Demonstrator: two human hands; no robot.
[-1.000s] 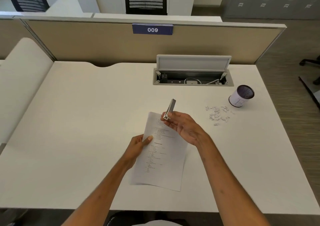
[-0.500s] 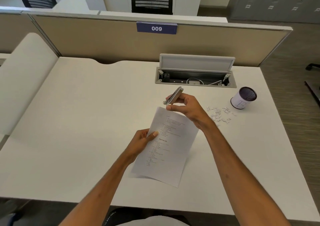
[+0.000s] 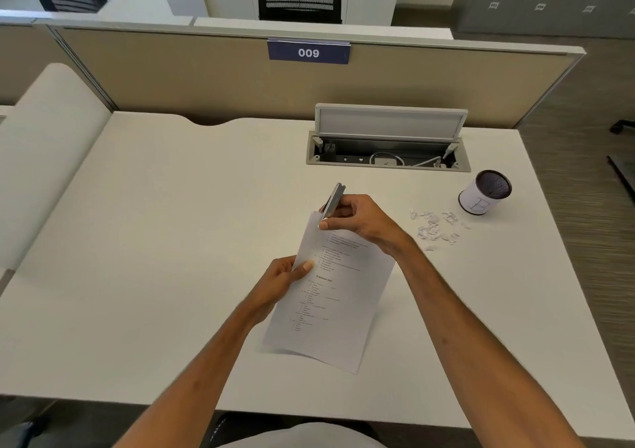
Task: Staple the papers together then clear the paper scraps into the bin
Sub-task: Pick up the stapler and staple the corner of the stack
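My left hand (image 3: pixel 282 277) grips the left edge of the printed papers (image 3: pixel 338 305), holding them lifted over the white desk (image 3: pixel 171 241). A slim silver stapler (image 3: pixel 332 201) is held in my right hand (image 3: pixel 360 219), with its jaws at the papers' top left corner. A scatter of small white paper scraps (image 3: pixel 434 226) lies on the desk to the right of that hand. Just beyond the scraps stands the bin (image 3: pixel 484 191), a small white cup with a dark mesh inside.
An open cable tray (image 3: pixel 388 157) with a raised lid is sunk into the desk's back edge. A beige divider panel (image 3: pixel 206 83) labelled 009 closes off the far side. The desk's right edge drops to carpeted floor (image 3: pixel 584 207).
My right hand brought the stapler down from above the page onto the papers' top left corner. My left hand has tilted the papers slightly to the right.
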